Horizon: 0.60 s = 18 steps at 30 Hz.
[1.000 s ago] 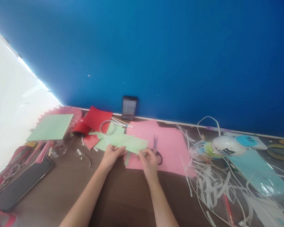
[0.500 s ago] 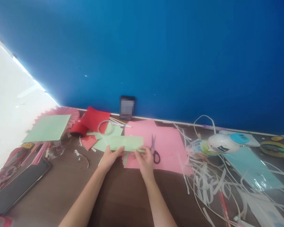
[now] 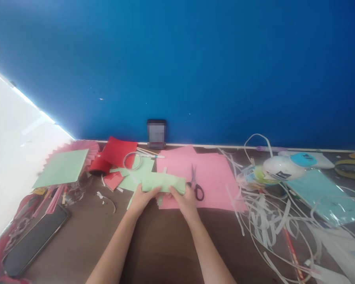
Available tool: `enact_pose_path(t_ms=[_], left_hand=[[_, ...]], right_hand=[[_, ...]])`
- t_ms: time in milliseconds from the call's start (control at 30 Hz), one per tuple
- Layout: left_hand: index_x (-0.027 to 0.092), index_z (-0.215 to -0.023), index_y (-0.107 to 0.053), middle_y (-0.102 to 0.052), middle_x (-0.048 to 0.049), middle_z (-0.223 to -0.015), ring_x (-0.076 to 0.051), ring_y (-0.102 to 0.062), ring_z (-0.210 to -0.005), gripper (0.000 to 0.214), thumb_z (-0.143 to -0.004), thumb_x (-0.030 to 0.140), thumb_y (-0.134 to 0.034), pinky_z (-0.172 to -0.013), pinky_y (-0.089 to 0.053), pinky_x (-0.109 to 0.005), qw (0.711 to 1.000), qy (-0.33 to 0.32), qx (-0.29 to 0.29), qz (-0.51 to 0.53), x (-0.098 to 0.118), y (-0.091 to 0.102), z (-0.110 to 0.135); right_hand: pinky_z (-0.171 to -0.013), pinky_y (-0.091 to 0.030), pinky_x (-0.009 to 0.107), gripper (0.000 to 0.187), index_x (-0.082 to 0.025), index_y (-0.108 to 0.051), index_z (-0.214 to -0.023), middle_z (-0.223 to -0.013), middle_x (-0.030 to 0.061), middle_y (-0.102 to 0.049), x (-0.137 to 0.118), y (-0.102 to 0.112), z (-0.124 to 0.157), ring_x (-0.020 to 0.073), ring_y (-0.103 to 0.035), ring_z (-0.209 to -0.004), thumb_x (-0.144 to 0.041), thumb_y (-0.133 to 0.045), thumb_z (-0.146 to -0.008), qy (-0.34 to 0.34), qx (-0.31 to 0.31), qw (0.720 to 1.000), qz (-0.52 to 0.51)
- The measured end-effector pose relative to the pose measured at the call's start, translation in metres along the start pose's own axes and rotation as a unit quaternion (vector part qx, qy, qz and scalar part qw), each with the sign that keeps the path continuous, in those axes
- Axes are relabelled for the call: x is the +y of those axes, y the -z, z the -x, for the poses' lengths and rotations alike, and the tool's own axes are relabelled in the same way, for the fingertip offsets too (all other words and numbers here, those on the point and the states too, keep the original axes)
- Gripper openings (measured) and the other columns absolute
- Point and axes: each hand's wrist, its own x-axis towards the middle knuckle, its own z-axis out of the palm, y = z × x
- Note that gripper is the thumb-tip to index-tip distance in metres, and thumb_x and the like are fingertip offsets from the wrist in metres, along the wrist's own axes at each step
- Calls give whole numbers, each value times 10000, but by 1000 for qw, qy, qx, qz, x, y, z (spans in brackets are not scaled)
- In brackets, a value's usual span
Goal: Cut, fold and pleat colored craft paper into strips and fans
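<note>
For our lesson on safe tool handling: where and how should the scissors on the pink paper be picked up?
Probably by the dark handle loops of the scissors, from the near side: they lie flat on the pink paper with blades pointing away to the wall and loops nearest the right hand, which holds green paper.

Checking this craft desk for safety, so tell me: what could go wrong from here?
1. The scissors lie on the pink sheet, close beside the right hand; a sideways move might knock them.
2. The left hand and right hand both pinch the green paper; an uneven pull might crease or tear it.
3. The white paper strips sprawl nearby and could snag a forearm.
</note>
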Motion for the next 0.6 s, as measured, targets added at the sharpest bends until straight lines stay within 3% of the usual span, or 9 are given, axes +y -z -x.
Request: enact_pose_path(t_ms=[133,233,333,467,600], left_hand=[[115,-838,-640,-681,-71,-736,-209,-638,-688,341,-595,340,-723,-625,-501,-288,999,-5,44,6,-1,1,0],[97,-855,-632,-684,-92,-779,-227,-640,-720,393,-554,319,-752,-649,-515,-321,999,18,13,41,0,2,-1],[91,-841,-633,-686,-101,-781,-230,-642,-716,388,-556,326,-750,-667,-519,-337,999,12,-13,45,2,3,-1],[104,-806,-642,-689,-105,-713,-233,-649,-672,333,-598,351,-721,-652,-525,-339,1000,15,20,-15,4,1,0],[105,-760,-638,-683,-100,-675,-227,-648,-633,296,-616,354,-707,-625,-530,-344,1000,8,20,0,5,-1,1]], right_hand=[[-554,-505,304,336,-159,-629,-845,-592,18,-651,-1,-5,2,171,-602,-524,-368,-701,-592,-11,10,997,-76],[-553,-496,298,314,-140,-630,-802,-599,20,-640,0,-9,4,156,-585,-525,-366,-702,-594,-20,-16,993,-115],[-564,-490,292,262,-144,-627,-747,-561,2,-617,0,-9,5,143,-568,-516,-357,-692,-609,-6,-6,994,-104],[-581,-498,293,243,-160,-635,-768,-589,12,-636,-4,-8,8,160,-592,-545,-348,-677,-619,9,42,997,-57],[-606,-514,309,284,-146,-651,-782,-645,48,-671,-6,-9,9,197,-630,-602,-359,-685,-597,-15,21,999,-37]])
